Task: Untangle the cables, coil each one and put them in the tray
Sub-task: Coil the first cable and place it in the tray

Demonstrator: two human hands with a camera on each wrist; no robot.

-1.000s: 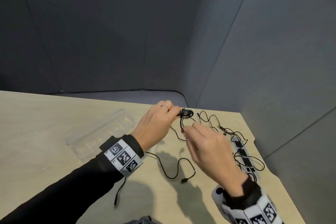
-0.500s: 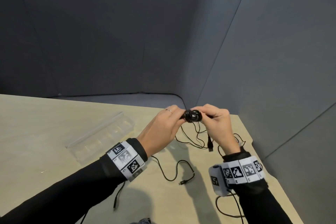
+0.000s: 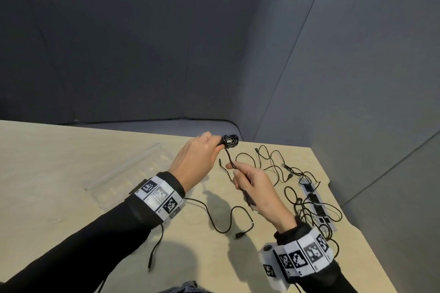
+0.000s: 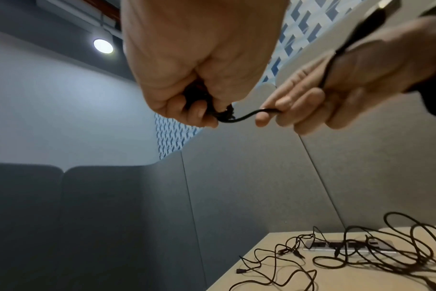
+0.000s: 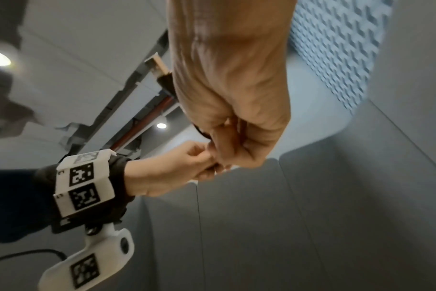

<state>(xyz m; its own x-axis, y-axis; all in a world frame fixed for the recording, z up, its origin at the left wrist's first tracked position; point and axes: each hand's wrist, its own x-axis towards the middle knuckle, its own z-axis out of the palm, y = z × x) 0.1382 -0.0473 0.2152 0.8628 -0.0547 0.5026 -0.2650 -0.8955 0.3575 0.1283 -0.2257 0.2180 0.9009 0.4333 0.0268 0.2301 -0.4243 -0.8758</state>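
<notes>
My left hand (image 3: 219,145) pinches a small coil of black cable (image 3: 230,140) above the table's far edge. From the coil a short tail (image 3: 229,156) runs down to my right hand (image 3: 232,167), which grips it just below and to the right. In the left wrist view the left hand (image 4: 199,116) holds the coil (image 4: 225,116) and the right hand (image 4: 281,118) holds the tail. The tail's USB plug (image 5: 158,68) sticks out behind the right hand (image 5: 219,149). The clear plastic tray (image 3: 133,173) lies on the table to the left of both hands.
A tangle of thin black cables (image 3: 283,169) spreads over the table's right side, across a grey power strip (image 3: 314,200). Another black cable (image 3: 226,221) loops on the table between my wrists. Grey padded walls close in behind and to the right.
Half a second ago my right hand was up at the coil beside the left. It has since dropped down and towards me along the tail. The left hand still holds the coil.
</notes>
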